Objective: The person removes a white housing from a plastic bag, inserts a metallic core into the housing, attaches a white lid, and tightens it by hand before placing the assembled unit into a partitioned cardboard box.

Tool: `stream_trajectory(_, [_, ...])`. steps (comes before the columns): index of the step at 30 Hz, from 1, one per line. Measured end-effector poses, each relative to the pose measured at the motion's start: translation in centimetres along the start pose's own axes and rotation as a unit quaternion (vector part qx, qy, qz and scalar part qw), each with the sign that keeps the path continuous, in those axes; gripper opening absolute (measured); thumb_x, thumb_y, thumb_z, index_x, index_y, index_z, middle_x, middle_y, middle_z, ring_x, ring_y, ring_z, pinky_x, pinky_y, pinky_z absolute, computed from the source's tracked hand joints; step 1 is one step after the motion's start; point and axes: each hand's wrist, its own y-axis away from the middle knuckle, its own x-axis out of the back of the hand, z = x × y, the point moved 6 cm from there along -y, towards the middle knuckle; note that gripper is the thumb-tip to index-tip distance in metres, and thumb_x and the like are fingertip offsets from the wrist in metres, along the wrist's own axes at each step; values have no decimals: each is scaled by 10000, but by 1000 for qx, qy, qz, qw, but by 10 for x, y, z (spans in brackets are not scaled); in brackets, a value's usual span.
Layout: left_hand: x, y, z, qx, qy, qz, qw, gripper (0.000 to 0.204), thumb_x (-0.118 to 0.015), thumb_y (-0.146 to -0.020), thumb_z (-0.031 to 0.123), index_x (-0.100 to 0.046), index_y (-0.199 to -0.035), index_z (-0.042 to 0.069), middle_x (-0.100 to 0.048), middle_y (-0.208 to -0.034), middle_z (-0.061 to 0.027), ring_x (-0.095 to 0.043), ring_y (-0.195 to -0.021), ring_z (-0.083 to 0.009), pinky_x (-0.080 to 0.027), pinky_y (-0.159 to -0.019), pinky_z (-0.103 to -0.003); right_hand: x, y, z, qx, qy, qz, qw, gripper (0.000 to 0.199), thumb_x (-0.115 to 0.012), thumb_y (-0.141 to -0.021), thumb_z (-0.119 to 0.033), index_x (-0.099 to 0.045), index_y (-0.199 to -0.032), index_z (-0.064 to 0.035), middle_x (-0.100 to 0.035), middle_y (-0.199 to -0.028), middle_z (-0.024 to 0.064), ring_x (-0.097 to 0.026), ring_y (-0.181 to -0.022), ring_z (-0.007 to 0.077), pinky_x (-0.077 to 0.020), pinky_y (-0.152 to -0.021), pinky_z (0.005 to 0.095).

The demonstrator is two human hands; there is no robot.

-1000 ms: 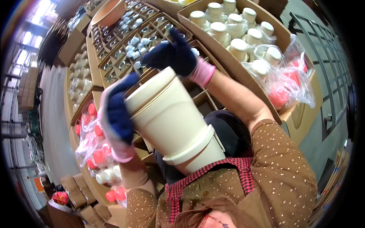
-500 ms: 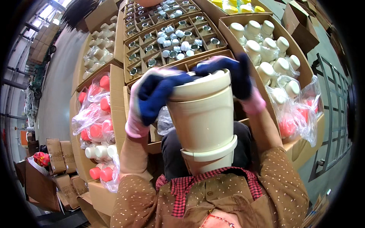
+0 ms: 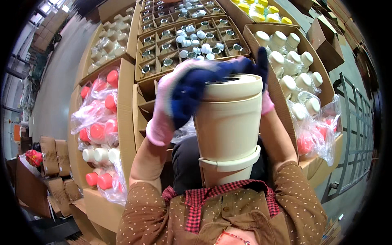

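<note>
I hold a tall cream-coloured plastic container [image 3: 230,122] upright close to my chest; it sits nested in a second cream piece [image 3: 228,165] below it. My left hand [image 3: 179,98], in a pink glove with blue palm, grips its upper left side, fingers reaching across the rim. On the far right of the rim sits my right hand [image 3: 263,73], gloved the same way and partly hidden behind the container. The opening at the top looks dark.
Open cardboard boxes lie ahead: white bottles [image 3: 290,61], red-capped bottles in clear bags [image 3: 100,122], a divided carton of small jars [image 3: 183,41], yellow caps [image 3: 261,10]. A grey metal rack [image 3: 355,134] stands right, stacked cartons [image 3: 53,155] left.
The container has swung from a tilt at the left to upright in the middle. Both hands have moved up to its rim, the left one reaching over the top.
</note>
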Motion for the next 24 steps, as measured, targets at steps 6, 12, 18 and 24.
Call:
stream_trajectory(6, [12, 15, 6, -76, -65, -29, 995, 234, -600, -961, 226, -691, -1005, 15, -710, -1020, -133, -654, -1044, -242, -459, -976, -406, -35, 18, -20, 112, 556, 63, 821, 966, -118, -934, -755, -704, -1033, 7, -693, -1059, 158, -643, -965, 263, -452, -974, 400])
stream_trajectory(12, [-23, -14, 26, -137, -261, -14, 955, 203, -652, -907, 215, -670, -1010, 41, -699, -940, -143, -684, -868, -298, -507, -821, -369, 18, 17, -1, 79, 150, 110, 979, 765, -328, -952, -689, -652, -1111, -15, -680, -1019, 136, -625, -1026, 272, -481, -947, 422])
stream_trajectory(18, [16, 25, -27, -13, 116, 23, 993, 219, -573, -950, 200, -689, -1019, 27, -710, -1088, -130, -663, -1047, -271, -475, -974, -406, -60, 32, -28, 126, 690, 80, 709, 619, -420, -985, -531, -663, -1166, 9, -683, -1076, 136, -635, -1035, 232, -495, -922, 362])
stream_trajectory(24, [-29, -18, 28, -120, -240, -38, 963, 208, -650, -895, 192, -688, -1012, 23, -703, -964, -152, -685, -946, -291, -498, -900, -380, -2, 0, 11, 4, -24, 140, 990, 746, -302, -978, -670, -687, -1030, -33, -708, -986, 106, -666, -934, 205, -521, -899, 348])
